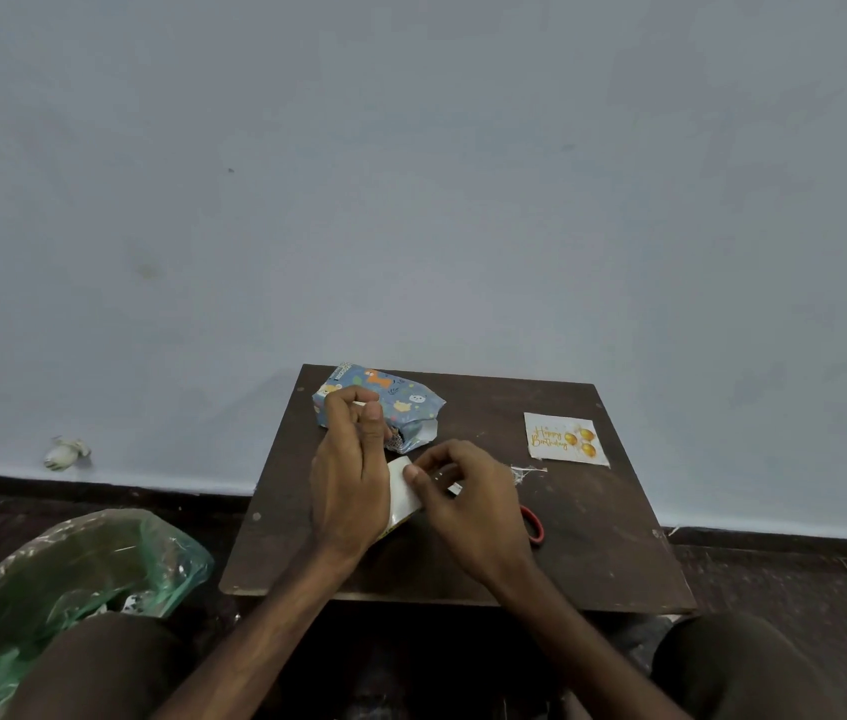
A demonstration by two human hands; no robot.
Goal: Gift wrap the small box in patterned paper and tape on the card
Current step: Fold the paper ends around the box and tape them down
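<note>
The wrapped box lies at the far left corner of the bench, covered in blue paper printed with small animals. Its right end is not closed: the paper there stands open and shows its white inner side. The card, white with gold balloons and "Happy Birthday" lettering, lies flat toward the far right of the bench, well apart from the box.

Both hands are over the bench, nearer than the box. The left hand is raised with its fingers curled, its grip closed: thumb and forefinger tips meet on a thin white strip, in front of the box. The right hand has its grip pinched on a white piece that sits between the 2 hands, thumb on its near face. What the white piece is cannot be told.

Red-handled scissors lie on the bench, mostly hidden under the right hand. A small white tangle lies between that hand and the card.

On the floor at the lower left stands 1 bin lined with a green bag, its mouth open; it holds a few pale scraps at its near edge. A small white object lies at the foot of the wall.
</note>
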